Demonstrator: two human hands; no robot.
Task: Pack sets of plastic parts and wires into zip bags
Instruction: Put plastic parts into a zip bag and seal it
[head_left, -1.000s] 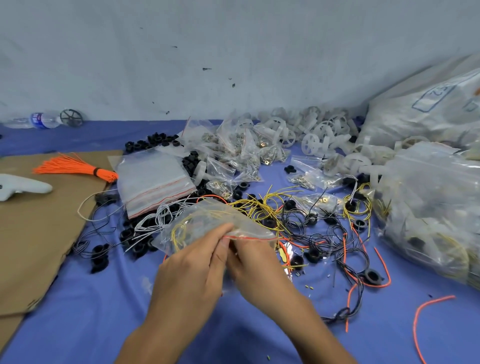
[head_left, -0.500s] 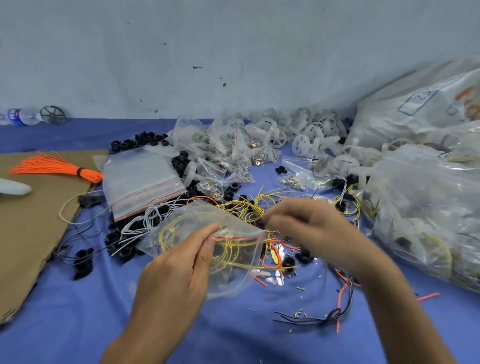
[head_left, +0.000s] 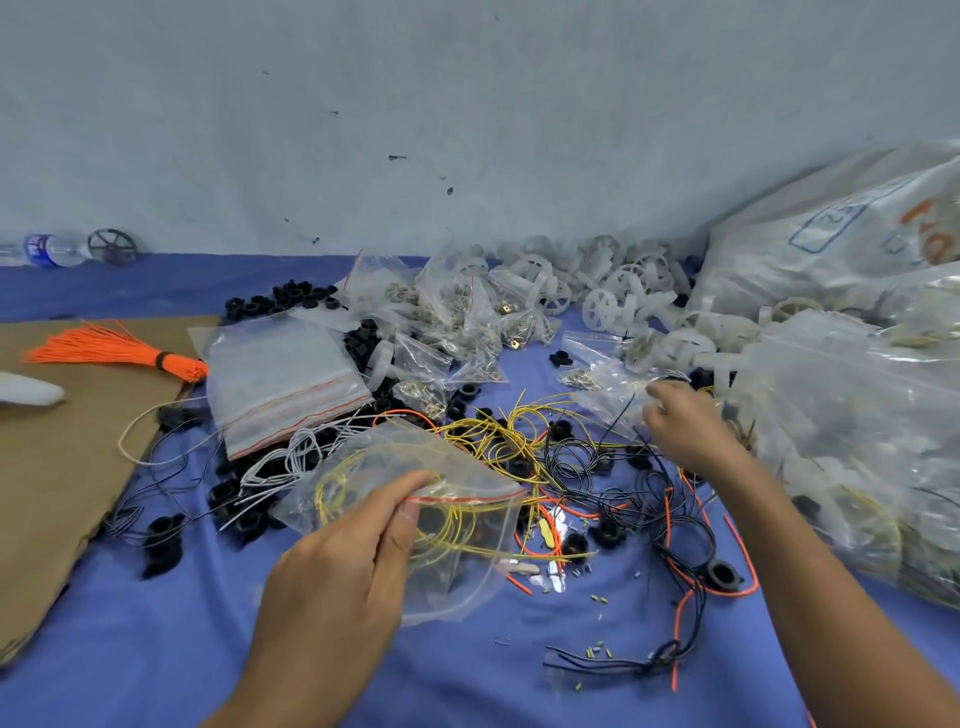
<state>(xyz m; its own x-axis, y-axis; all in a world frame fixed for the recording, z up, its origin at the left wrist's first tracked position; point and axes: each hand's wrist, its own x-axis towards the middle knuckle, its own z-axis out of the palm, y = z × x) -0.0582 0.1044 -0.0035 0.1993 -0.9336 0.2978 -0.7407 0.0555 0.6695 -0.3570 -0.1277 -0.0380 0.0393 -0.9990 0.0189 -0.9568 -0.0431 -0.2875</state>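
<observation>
While the left hand (head_left: 337, 566) pinches the red-striped mouth of a zip bag (head_left: 457, 566) between thumb and fingers (head_left: 410, 483), yellow wires (head_left: 337, 467) coil inside it. The bag is held over the blue surface (head_left: 156, 649), just in front of the loose wire tangle (head_left: 519, 441). The right hand (head_left: 680, 426) reaches across to a small clear bag (head_left: 608, 387) near the white wheels (head_left: 602, 306). Its fingers are curled and blurred, so I cannot tell whether they grasp it. A large sack (head_left: 810, 249) at the right bears a blue outlined box and orange print, neither readable. The bottle (head_left: 49, 250) by the wall has a blue label, too small to read.
</observation>
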